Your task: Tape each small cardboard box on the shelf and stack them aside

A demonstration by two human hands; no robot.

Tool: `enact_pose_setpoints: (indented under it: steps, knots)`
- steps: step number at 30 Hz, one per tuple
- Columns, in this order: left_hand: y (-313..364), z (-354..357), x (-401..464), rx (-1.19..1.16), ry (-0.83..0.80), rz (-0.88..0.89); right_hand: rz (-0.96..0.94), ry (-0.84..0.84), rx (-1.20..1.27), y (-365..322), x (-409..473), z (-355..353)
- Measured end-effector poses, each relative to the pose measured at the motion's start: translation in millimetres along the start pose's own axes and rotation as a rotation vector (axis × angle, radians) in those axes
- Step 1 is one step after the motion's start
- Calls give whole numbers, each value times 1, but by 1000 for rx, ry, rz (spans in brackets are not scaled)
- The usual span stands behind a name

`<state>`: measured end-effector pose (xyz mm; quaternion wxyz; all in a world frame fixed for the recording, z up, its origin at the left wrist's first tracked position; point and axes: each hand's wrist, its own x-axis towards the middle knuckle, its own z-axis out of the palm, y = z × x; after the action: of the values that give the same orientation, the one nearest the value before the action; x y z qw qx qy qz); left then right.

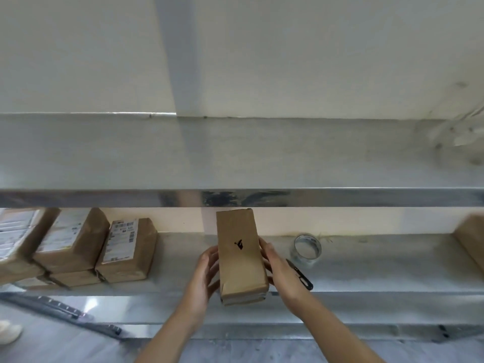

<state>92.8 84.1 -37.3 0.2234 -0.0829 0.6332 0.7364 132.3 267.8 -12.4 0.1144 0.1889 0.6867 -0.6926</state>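
While both hands flank it, the small cardboard box [242, 255] lies long-side-away on the steel shelf [366, 271], its near end at the shelf's front lip and a black mark on its top face. Left hand [207, 273] rests curled fingers against the box's left side; right hand [279, 273] wraps the right side — together they hold the box between them. No fresh tape strip can be made out on this box, though the near end looks already banded; cannot tell for certain. Right of the box, near it, sits a tape roll [307, 249], and just beside the right hand lies a dark cutter [301, 275] — neither is in hand. Left of the box, well apart, a stack of labelled boxes [78, 247] stands two layers high — judged to be finished work. Far right of the box, another carton [471, 239] shows only at the frame edge. Judgement: partway through; this box is either awaiting tape or ready to move left to the stack.
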Motion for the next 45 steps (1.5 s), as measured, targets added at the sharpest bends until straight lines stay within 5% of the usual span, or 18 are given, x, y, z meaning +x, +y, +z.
enact_pose_setpoints:
  steps: [6,19,21,24,27,32,37,41,45]
  knots:
    - [-9,18,6,-49,111,-49,45,-118,-27,3,10,-17]
    - [-21,9,15,-163,172,-99,44,-103,0,27,33,-35]
    - [-16,4,19,-204,229,-85,-57,79,-159,32,40,-59]
    - [-5,-1,20,-251,346,0,-117,305,-742,41,55,-111]
    - [10,2,21,-286,491,102,8,224,-1235,44,58,-138]
    - [53,21,37,-198,569,267,-77,171,-1569,41,60,-136]
    - [73,30,19,415,340,426,-469,292,-1034,29,45,-140]
    - [71,50,16,637,-23,304,-496,53,-799,-12,19,-120]
    - [70,57,16,671,-136,333,-522,-81,-710,-42,5,-94]
